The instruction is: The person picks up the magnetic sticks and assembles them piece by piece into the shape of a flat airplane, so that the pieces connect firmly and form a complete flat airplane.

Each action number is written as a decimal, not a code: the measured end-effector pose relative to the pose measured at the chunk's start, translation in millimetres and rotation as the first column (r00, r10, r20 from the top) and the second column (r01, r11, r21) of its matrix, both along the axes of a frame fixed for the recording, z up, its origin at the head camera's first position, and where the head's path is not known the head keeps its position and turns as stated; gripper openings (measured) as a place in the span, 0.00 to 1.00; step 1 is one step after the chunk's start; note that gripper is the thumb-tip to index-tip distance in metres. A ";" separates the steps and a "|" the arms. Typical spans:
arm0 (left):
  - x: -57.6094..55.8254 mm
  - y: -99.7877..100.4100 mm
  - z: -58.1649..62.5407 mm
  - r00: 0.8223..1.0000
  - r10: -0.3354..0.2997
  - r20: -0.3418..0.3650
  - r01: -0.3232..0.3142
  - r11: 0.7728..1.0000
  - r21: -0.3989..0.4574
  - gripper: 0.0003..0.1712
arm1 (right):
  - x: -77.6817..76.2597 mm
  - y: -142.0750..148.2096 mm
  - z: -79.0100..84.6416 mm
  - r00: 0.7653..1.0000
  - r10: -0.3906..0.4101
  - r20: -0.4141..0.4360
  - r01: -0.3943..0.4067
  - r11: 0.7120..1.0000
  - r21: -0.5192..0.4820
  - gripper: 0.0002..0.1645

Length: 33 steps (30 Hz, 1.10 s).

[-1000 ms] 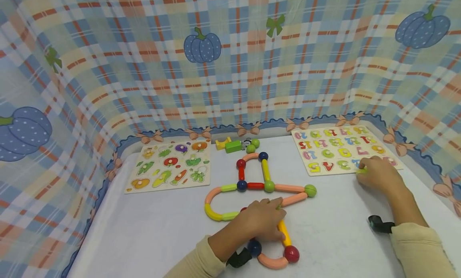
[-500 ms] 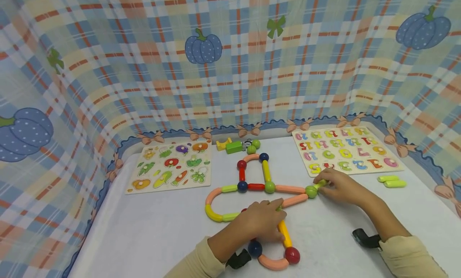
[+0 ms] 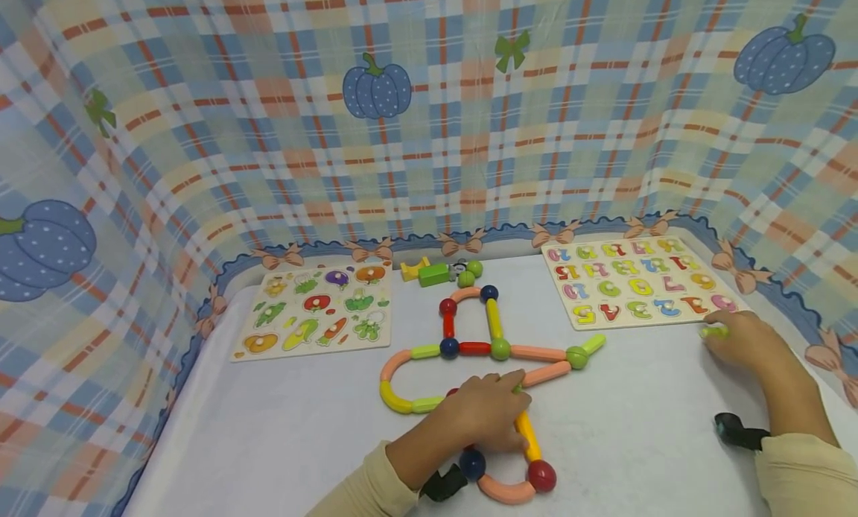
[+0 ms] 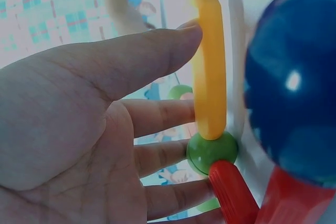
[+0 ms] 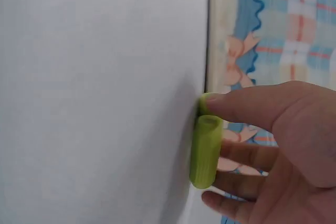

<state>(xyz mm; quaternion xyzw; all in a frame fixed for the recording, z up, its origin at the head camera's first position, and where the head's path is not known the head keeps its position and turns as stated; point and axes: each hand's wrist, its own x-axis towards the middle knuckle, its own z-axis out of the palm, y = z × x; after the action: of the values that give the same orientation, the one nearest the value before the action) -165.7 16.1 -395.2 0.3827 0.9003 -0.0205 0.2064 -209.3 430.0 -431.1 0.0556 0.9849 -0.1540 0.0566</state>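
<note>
My left hand [image 3: 485, 420] lies flat with straight fingers on the stick-and-ball shape [image 3: 492, 349] in the middle of the worktop [image 3: 281, 435]. My right hand [image 3: 744, 342] pinches a green stick [image 5: 206, 150] near the number board [image 3: 637, 282].

A cloth-walled play corner around a white table

From my remote seat I see a white table [image 3: 281, 427] as the one piece of furniture, lit evenly and softly, with only faint shadows on its surface. Behind the table and on both sides of it hangs a plaid cloth [image 3: 469, 129] in blue, orange, cream and pale green checks. Above the table's far edge the cloth shows a blue pumpkin [image 3: 377, 86]; a second pumpkin [image 3: 784, 55] sits up to the right, a third [image 3: 43, 245] to the left. Where the cloth meets the table runs a blue scalloped border [image 3: 509, 234] with tan bows.
</note>
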 end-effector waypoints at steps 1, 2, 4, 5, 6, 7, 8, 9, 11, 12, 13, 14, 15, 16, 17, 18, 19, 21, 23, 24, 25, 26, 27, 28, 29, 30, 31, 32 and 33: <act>0.1 -0.4 -0.2 1.000 0.000 0.002 0.000 1.000 -0.001 0.32 | -1.6 2.4 -2.8 1.000 0.018 -0.005 -0.018 1.000 0.001 0.26; 0.3 -0.6 -0.3 1.000 -0.001 0.004 0.001 1.000 -0.002 0.33 | -3.0 2.6 -5.2 0.999 0.034 -0.016 -0.034 0.999 0.009 0.23; 0.5 -0.8 -0.8 1.000 0.000 0.005 0.000 1.000 -0.003 0.32 | -4.5 -2.4 -7.6 0.998 0.060 -0.032 -0.059 0.998 0.025 0.20; 0.6 -0.8 -1.0 1.000 0.001 0.006 -0.001 1.000 -0.005 0.32 | -4.5 -7.3 -7.9 0.996 0.075 -0.042 -0.074 0.997 0.035 0.18; 0.8 -0.8 -1.1 1.000 0.001 0.005 -0.001 1.000 -0.006 0.32 | -4.0 -13.6 -7.5 0.994 0.098 -0.051 -0.096 0.994 0.043 0.17; 0.8 -0.7 -1.1 1.000 0.001 0.004 -0.001 1.000 -0.007 0.32 | -2.6 -21.4 -6.4 0.991 0.123 -0.057 -0.120 0.992 0.046 0.17; 0.8 -0.6 -1.2 1.000 0.001 0.003 -0.001 1.000 -0.007 0.32 | -0.3 -30.6 -4.9 0.985 0.158 -0.063 -0.155 0.987 0.047 0.16; 0.8 -0.6 -1.3 1.000 0.001 0.002 -0.001 1.000 -0.008 0.32 | 2.2 -40.8 -3.5 0.978 0.198 -0.066 -0.196 0.980 0.038 0.15; 0.5 -0.4 -1.4 1.000 -0.001 0.002 0.002 1.000 -0.012 0.32 | 7.4 -63.0 -0.7 0.955 0.285 -0.079 -0.285 0.958 0.005 0.13; 0.3 -0.3 -1.5 1.000 -0.003 0.002 0.003 1.000 -0.014 0.33 | 9.6 -74.0 0.7 0.944 0.321 -0.079 -0.324 0.946 -0.022 0.12; 0.1 -0.2 -1.6 1.000 -0.003 0.001 0.003 1.000 -0.015 0.33 | 11.9 -84.6 2.1 0.933 0.350 -0.081 -0.354 0.934 -0.051 0.12; -0.2 -0.1 -1.6 1.000 -0.003 0.000 0.003 1.000 -0.016 0.33 | 13.5 -94.4 3.1 0.924 0.373 -0.085 -0.379 0.922 -0.078 0.11; -0.4 0.0 -1.6 1.000 -0.003 0.000 0.003 1.000 -0.017 0.33 | 14.6 -103.4 4.0 0.915 0.394 -0.093 -0.402 0.910 -0.103 0.11; -0.7 0.2 -1.5 1.000 -0.002 -0.002 0.002 1.000 -0.019 0.33 | 15.4 -111.3 5.1 0.907 0.408 -0.104 -0.419 0.900 -0.118 0.11; -0.9 0.5 -1.5 1.000 -0.001 -0.003 0.001 1.000 -0.020 0.33 | 15.9 -118.5 6.0 0.899 0.422 -0.116 -0.434 0.891 -0.130 0.10; -1.0 0.5 -1.4 1.000 -0.001 -0.005 0.001 1.000 -0.022 0.33 | 16.1 -124.7 6.8 0.893 0.432 -0.129 -0.447 0.886 -0.127 0.10; -1.2 0.7 -1.1 1.000 0.000 -0.006 0.000 1.000 -0.024 0.33 | 16.1 -130.0 8.0 0.885 0.442 -0.144 -0.459 0.880 -0.118 0.11; -1.5 1.1 -0.7 1.000 0.000 -0.007 0.000 1.000 -0.025 0.33 | 15.4 -138.6 10.4 0.872 0.462 -0.165 -0.481 0.871 -0.100 0.11; -1.6 1.1 0.4 1.000 0.001 -0.009 -0.001 1.000 -0.025 0.33 | 13.8 -144.3 13.1 0.862 0.475 -0.178 -0.493 0.867 -0.072 0.11; -1.6 0.9 1.1 1.000 0.003 -0.008 -0.003 1.000 -0.023 0.33 | 12.9 -145.9 14.2 0.859 0.479 -0.179 -0.495 0.867 -0.054 0.10; -1.7 0.6 1.9 1.000 0.005 -0.008 -0.005 1.000 -0.021 0.33 | 12.2 -146.6 15.2 0.859 0.480 -0.178 -0.494 0.868 -0.044 0.10; -1.7 0.3 2.5 1.000 0.005 -0.009 -0.006 1.000 -0.018 0.33 | 11.5 -146.5 15.6 0.861 0.478 -0.172 -0.490 0.871 -0.033 0.09; -1.8 0.1 2.6 1.000 0.005 -0.008 -0.006 1.000 -0.017 0.33 | 11.1 -145.5 15.6 0.864 0.477 -0.163 -0.487 0.873 -0.026 0.09; -1.8 0.0 2.7 1.000 0.007 -0.007 -0.007 1.000 -0.015 0.33 | 10.9 -144.0 14.8 0.867 0.473 -0.155 -0.481 0.877 -0.017 0.08; -1.8 -0.1 2.3 1.000 0.007 -0.005 -0.007 1.000 -0.013 0.33 | 10.8 -142.3 13.7 0.872 0.468 -0.145 -0.475 0.880 -0.015 0.08; -1.7 -0.1 1.9 1.000 0.006 -0.004 -0.006 1.000 -0.011 0.33 | 10.8 -140.7 12.2 0.877 0.461 -0.136 -0.467 0.884 -0.015 0.08; -1.5 -0.1 1.3 1.000 0.005 -0.004 -0.005 1.000 -0.011 0.33 | 10.6 -139.6 10.3 0.881 0.456 -0.129 -0.462 0.887 -0.016 0.08; -1.3 -0.1 0.6 1.000 0.006 -0.003 -0.006 1.000 -0.009 0.33 | 10.1 -139.2 8.4 0.884 0.451 -0.124 -0.457 0.890 -0.017 0.08; -1.2 0.0 0.1 1.000 0.007 -0.002 -0.007 1.000 -0.008 0.33 | 9.5 -139.5 6.5 0.885 0.449 -0.126 -0.455 0.890 -0.019 0.08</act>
<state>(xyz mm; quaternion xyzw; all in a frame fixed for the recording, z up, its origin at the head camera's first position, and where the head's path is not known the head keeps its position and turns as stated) -166.9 16.1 -395.1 0.3787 0.9018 -0.0237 0.2069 -199.9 290.4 -424.6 -0.1858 0.9684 -0.1630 0.0338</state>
